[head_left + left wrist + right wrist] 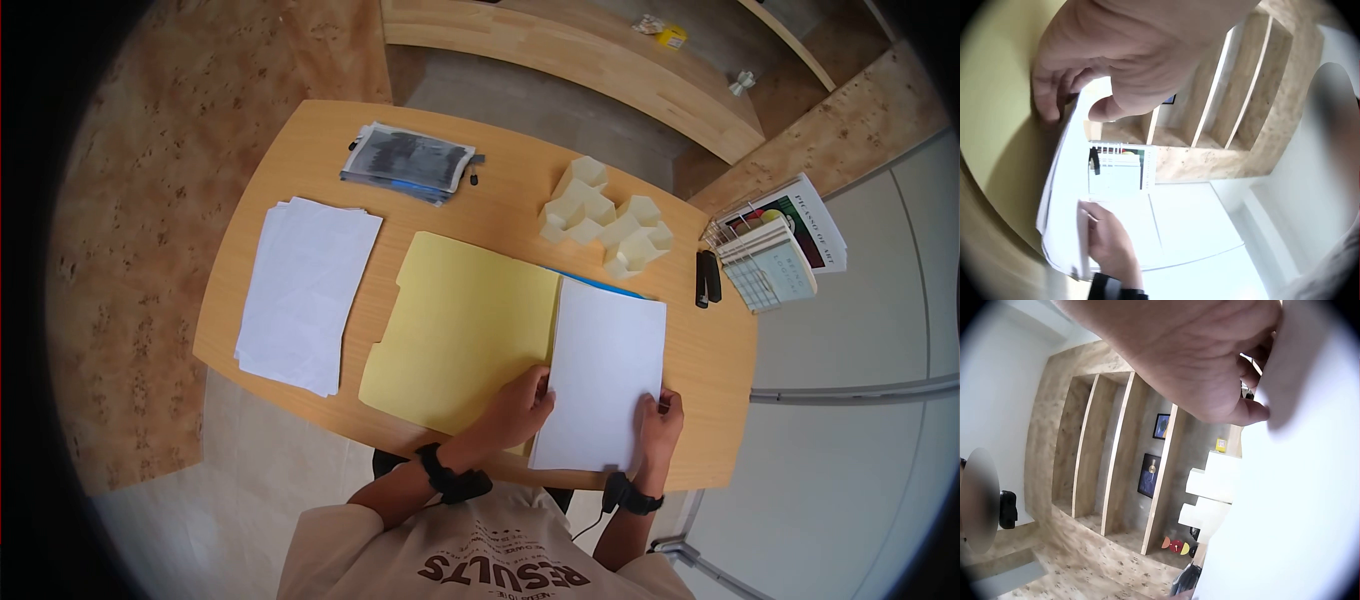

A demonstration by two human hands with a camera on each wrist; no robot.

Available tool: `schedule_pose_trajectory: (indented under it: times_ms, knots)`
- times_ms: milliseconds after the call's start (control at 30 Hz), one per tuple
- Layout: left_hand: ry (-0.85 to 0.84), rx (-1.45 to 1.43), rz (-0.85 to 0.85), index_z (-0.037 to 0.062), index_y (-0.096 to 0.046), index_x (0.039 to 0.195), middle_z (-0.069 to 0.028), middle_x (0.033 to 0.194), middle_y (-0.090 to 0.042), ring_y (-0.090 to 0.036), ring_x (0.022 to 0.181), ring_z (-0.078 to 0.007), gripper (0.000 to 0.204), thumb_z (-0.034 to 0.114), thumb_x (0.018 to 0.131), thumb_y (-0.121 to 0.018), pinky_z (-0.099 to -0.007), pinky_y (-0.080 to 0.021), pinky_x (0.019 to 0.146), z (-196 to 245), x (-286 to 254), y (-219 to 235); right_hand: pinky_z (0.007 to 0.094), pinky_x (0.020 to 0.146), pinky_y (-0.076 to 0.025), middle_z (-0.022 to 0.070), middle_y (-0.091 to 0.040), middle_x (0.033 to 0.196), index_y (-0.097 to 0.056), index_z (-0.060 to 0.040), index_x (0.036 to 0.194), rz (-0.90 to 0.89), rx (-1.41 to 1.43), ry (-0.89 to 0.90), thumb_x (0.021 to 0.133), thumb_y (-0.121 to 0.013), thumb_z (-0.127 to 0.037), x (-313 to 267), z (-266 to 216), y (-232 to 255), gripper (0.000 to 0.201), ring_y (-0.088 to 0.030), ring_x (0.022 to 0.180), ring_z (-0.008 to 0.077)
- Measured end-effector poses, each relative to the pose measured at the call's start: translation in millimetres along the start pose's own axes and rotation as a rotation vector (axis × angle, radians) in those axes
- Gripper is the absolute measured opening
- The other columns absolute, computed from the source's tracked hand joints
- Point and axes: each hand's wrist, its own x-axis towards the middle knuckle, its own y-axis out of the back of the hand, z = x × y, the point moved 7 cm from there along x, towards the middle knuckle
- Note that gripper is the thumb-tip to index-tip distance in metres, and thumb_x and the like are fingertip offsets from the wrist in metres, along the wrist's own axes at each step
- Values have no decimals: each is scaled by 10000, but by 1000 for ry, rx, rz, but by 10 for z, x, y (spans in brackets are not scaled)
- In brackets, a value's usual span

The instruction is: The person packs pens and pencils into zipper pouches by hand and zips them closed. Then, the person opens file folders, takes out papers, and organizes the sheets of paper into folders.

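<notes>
A white paper stack lies over the right half of an opened yellow folder, a blue edge showing behind it. My left hand grips the stack's left edge near the fold; in the left wrist view the left hand has its fingers curled round the paper edge. On the opposite edge, my right hand pinches the paper, thumb on top. The right wrist view shows the right hand with its thumb against the white sheet; its other fingertips are partly hidden.
Another white paper pile lies at the left of the table. Behind are a dark pouch with clips and cream hexagonal holders. A black stapler and a wire rack of books stand at the right.
</notes>
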Motion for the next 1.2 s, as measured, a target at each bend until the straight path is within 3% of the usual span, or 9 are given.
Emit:
schedule_pose_trajectory:
  times_ms: [167, 400, 467, 567, 900, 967, 1100, 1167, 1200]
  knots:
    - [-160, 210, 156, -14, -513, 1197, -265, 952, -691, -682, 891, -464, 241, 53, 980, -591, -469, -559, 790, 120, 2, 4, 335, 732, -539, 118, -698, 927, -633, 42, 1124, -39, -55, -8, 925, -690, -135, -86, -113, 90, 272, -638, 812, 173]
    - [-303, 138, 187, -1, -515, 1206, -253, 967, -706, -701, 901, -447, 216, -5, 994, -556, -463, -558, 783, 415, -26, 87, 297, 746, -517, 93, -692, 958, -607, 21, 1147, -19, 36, -10, 943, -659, -82, -113, -241, 230, 235, -633, 843, 148]
    - [-285, 134, 179, -27, -540, 1189, -219, 926, -710, -744, 902, -356, 191, 10, 1005, -577, -391, -573, 801, 630, -39, 171, 272, 855, -480, 75, -671, 1050, -568, 7, 1201, -87, 481, 59, 962, -600, -8, -127, -395, 252, 241, -612, 954, 131]
    - [-360, 80, 205, -29, -557, 1166, -215, 964, -690, -742, 928, -336, 160, 20, 1014, -578, -381, -570, 815, 798, -23, 265, 285, 957, -422, 49, -639, 1118, -553, 1, 1237, -75, 561, 164, 978, -551, 34, -195, -660, 343, 261, -566, 1028, 118]
    - [-526, 227, 256, -40, -520, 1294, -265, 1063, -657, -656, 973, -444, 277, 58, 1036, -503, -455, -520, 867, 877, -98, 239, 334, 1106, -379, 94, -610, 1302, -492, 16, 1438, 17, 698, 131, 1009, -565, -15, -360, -462, 3, 436, -539, 1231, 173]
    - [-360, 214, 146, -73, -485, 1355, -302, 1117, -636, -605, 1077, -496, 341, 74, 1047, -486, -476, -492, 941, 772, -64, 160, 331, 1081, -388, 100, -606, 1301, -485, 29, 1444, -5, 630, 144, 1016, -547, -25, -399, -558, 20, 435, -540, 1201, 171]
    - [-417, 257, 199, -72, -466, 1381, -314, 1100, -633, -608, 1041, -506, 367, 60, 1039, -485, -489, -492, 921, 778, -160, 132, 316, 944, -456, 67, -634, 1158, -538, 46, 1312, -4, 556, 195, 1000, -544, -30, -389, -728, 86, 321, -577, 1048, 159]
    - [-335, 241, 234, -65, -490, 1343, -304, 1076, -640, -640, 997, -474, 350, 63, 1019, -518, -483, -515, 878, 581, -165, 162, 299, 723, -457, -3, -587, 900, -570, 50, 1176, -142, 337, -7, 970, -583, -71, -339, -496, -31, 238, -515, 805, 122]
    - [-335, 240, 236, -65, -490, 1343, -304, 1076, -640, -640, 997, -474, 350, 63, 1019, -518, -483, -515, 878, 543, -189, 185, 299, 723, -457, -3, -587, 900, -570, 50, 1176, -143, 337, -5, 970, -583, -71, -335, -446, -84, 238, -515, 805, 122]
